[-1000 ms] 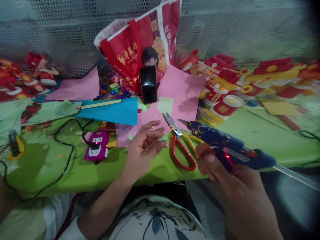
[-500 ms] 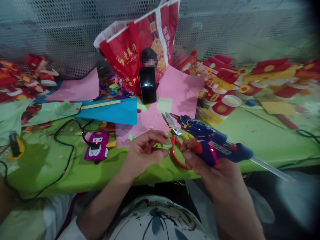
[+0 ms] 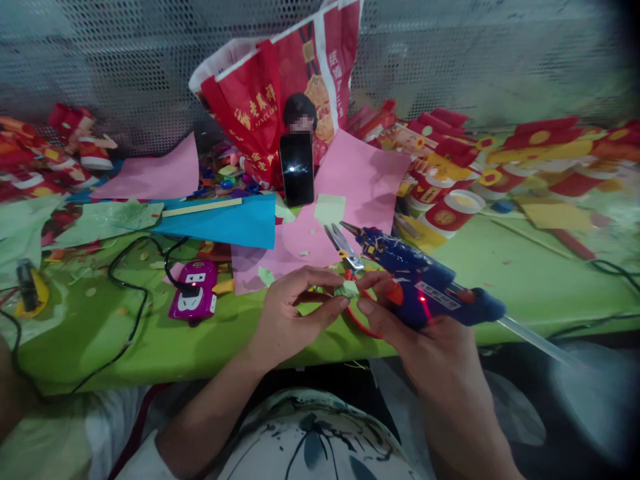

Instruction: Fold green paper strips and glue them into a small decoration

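Observation:
Between thumb and fingers, my left hand (image 3: 295,320) pinches a small folded piece of pale green paper (image 3: 347,289). My right hand (image 3: 425,340) is wrapped around the handle of a blue hot glue gun (image 3: 410,267), whose nozzle points up and left. A clear glue stick (image 3: 537,341) juts from its back end, and a red light glows on its side. The right thumb and index fingertip come close to the green paper; whether they touch it I cannot tell. Under the hands lie red-handled scissors (image 3: 350,250), blades slightly apart, their handles partly hidden.
A purple power strip (image 3: 194,293) with a black cable lies left. Pink paper (image 3: 360,173), blue paper (image 3: 225,223) and a propped phone (image 3: 297,170) stand behind, before a red bag (image 3: 250,113). Red-and-yellow paper crafts (image 3: 453,210) crowd the right. Another person's arm (image 3: 13,387) shows at left.
My left hand has moved slightly right, toward the right hand. The green paper piece now shows clearly between its fingers. The glue gun has stayed almost still.

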`<move>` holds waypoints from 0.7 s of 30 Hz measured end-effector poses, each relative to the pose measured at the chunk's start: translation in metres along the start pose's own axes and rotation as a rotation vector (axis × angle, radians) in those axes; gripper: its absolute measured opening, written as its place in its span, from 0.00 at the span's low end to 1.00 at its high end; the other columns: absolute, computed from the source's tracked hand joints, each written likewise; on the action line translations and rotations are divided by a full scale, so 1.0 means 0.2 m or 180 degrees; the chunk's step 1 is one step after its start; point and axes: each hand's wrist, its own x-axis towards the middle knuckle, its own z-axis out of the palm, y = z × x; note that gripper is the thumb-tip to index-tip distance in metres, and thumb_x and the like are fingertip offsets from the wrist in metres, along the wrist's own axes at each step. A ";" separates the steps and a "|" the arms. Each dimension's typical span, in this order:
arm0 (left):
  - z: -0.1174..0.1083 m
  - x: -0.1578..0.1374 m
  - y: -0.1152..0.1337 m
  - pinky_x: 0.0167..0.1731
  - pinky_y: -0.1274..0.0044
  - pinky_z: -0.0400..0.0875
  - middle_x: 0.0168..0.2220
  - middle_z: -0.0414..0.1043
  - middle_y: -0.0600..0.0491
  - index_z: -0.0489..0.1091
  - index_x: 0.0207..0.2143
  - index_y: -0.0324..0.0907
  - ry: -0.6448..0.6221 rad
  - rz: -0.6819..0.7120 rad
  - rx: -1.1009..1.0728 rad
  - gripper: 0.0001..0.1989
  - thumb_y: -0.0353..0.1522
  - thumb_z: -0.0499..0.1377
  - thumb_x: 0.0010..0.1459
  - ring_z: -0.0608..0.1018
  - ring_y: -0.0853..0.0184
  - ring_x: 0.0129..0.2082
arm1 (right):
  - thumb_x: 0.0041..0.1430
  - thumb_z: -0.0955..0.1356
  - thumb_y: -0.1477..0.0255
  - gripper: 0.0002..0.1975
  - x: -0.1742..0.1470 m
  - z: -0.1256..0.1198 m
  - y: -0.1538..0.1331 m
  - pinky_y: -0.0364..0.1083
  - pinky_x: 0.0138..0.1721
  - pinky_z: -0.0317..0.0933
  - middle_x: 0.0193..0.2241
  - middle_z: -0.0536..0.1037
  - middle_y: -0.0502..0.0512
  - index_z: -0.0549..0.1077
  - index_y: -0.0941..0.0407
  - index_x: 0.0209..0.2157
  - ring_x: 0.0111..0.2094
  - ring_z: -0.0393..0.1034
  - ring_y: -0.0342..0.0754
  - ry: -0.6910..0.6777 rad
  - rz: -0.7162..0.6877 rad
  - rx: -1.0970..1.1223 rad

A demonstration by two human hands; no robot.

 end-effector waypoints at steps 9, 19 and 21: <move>-0.01 0.04 0.00 0.34 0.75 0.86 0.40 0.85 0.52 0.86 0.40 0.46 -0.0104 -0.0583 -0.1125 0.11 0.35 0.77 0.54 0.85 0.65 0.37 | 0.61 0.77 0.65 0.06 -0.04 0.02 -0.01 0.47 0.31 0.72 0.40 0.85 0.53 0.79 0.50 0.33 0.33 0.77 0.49 0.0202 0.0089 0.0240; -0.02 0.06 -0.01 0.34 0.78 0.86 0.39 0.85 0.52 0.86 0.41 0.47 -0.0318 -0.0806 -0.1417 0.11 0.33 0.77 0.54 0.85 0.66 0.36 | 0.63 0.75 0.66 0.03 -0.04 0.01 0.00 0.46 0.29 0.70 0.37 0.86 0.50 0.83 0.49 0.37 0.29 0.75 0.47 0.0113 -0.0038 0.0037; -0.02 0.06 -0.01 0.33 0.78 0.86 0.38 0.86 0.53 0.87 0.41 0.47 -0.0333 -0.0834 -0.1439 0.10 0.35 0.76 0.55 0.84 0.68 0.34 | 0.62 0.75 0.66 0.03 -0.03 0.01 0.00 0.46 0.27 0.70 0.38 0.86 0.50 0.82 0.50 0.36 0.28 0.74 0.46 0.0020 -0.0110 -0.0063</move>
